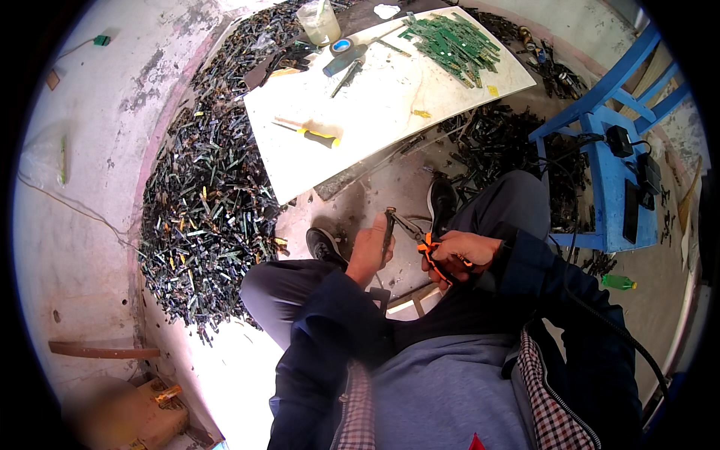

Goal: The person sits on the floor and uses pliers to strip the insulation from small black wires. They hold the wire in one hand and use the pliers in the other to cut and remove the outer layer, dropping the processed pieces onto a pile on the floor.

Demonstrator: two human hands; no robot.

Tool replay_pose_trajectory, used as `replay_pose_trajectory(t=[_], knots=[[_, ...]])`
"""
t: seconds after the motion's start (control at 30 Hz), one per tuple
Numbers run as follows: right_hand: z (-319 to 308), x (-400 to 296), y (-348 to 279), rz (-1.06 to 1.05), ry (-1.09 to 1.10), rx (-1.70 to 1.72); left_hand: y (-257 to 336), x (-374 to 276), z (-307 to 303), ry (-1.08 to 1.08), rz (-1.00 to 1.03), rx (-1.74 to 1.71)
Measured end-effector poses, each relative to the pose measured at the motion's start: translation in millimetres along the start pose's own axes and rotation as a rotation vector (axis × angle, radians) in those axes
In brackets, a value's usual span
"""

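Note:
My left hand [368,251] grips a narrow dark strip-like part [388,230] upright, with a small coppery piece at its top end. My right hand [458,256] is closed round orange-and-black handled pliers [430,253]. The long jaws of the pliers point up and left, and their tip is at the top of the strip; whether they clamp it I cannot tell. Both hands are above the floor between my knees. On the white board in front lie a yellow-and-black screwdriver [319,137], a heap of green circuit board strips [453,48], a dark-handled tool [345,61] and a roll of tape [341,46].
A large pile of dark scrap strips [214,225] covers the floor at the left, with more beneath the board's right side. A cloudy plastic container [319,23] stands at the back. A blue chair [613,185] at the right bears black adapters and cables. A green bottle [619,282] lies near it.

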State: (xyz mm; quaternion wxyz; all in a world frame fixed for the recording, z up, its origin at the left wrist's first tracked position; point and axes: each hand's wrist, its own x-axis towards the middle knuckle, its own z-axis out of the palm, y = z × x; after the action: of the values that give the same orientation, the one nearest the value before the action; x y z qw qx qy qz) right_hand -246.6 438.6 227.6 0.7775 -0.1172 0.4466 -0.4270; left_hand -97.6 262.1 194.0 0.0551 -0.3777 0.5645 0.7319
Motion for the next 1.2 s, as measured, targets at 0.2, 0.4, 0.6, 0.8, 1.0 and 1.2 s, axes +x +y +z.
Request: replay_pose_trajectory(t=[0.2, 0.4, 0.6, 0.8, 1.0, 1.2], knots=[[0, 1, 0, -0.034, 0.003, 0.001, 1, 0, 1, 0.012, 0.007, -0.002], [-1, 3, 8, 0.003, 0.019, 0.139, 6, -3, 6, 0.034, 0.036, -0.006], [4, -1, 3, 0.028, 0.022, 0.233, 5, -2, 8, 0.072, 0.091, 0.031], [2, 0, 7, 0.028, 0.044, 0.252, 2, 0, 5, 0.067, 0.132, 0.06], [6, 1, 6, 0.024, 0.156, 0.097, -5, 2, 3, 0.068, 0.142, 0.07], [12, 2, 5, -0.023, 0.278, -0.18, -5, -2, 0, 0.055, 0.108, 0.083]])
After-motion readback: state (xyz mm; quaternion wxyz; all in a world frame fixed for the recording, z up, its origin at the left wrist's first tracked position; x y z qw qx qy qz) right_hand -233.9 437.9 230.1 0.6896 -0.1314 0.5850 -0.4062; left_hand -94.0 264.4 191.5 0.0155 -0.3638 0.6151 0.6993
